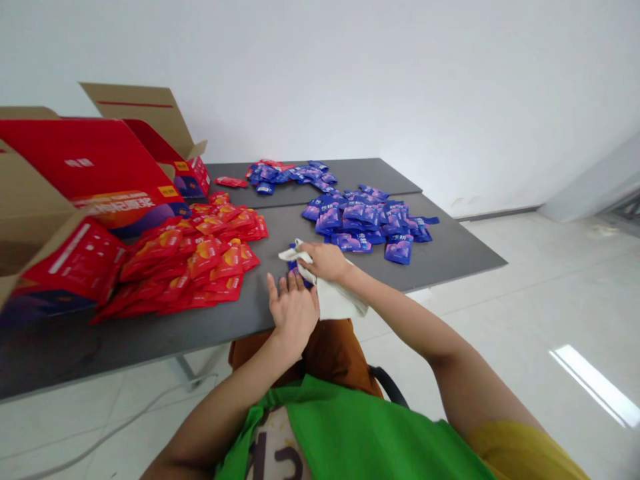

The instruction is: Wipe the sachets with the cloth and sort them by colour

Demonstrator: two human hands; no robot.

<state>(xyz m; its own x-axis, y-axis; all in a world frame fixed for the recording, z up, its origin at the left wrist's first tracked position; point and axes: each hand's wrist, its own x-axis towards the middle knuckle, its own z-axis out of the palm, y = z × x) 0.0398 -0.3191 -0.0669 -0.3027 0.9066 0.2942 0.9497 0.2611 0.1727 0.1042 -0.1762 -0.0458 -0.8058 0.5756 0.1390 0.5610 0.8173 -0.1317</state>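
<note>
My right hand (324, 261) is closed around a bunched white cloth (343, 298), pressing it on a blue sachet (293, 265). The cloth hangs over the table's front edge. My left hand (294, 307) lies with outstretched fingers, its fingertips at the same sachet, which the two hands and the cloth mostly cover. To the right, beyond my hands, is a loose pile of blue and purple sachets (367, 217). A larger heap of red and orange sachets (200, 257) lies to the left.
Open red cardboard boxes (107, 160) stand on the left of the dark grey table (450, 257). Farther back lies a mixed group of blue and red sachets (290, 175). A white wall (320, 80) rises behind the table. A cable (115, 427) runs over the floor.
</note>
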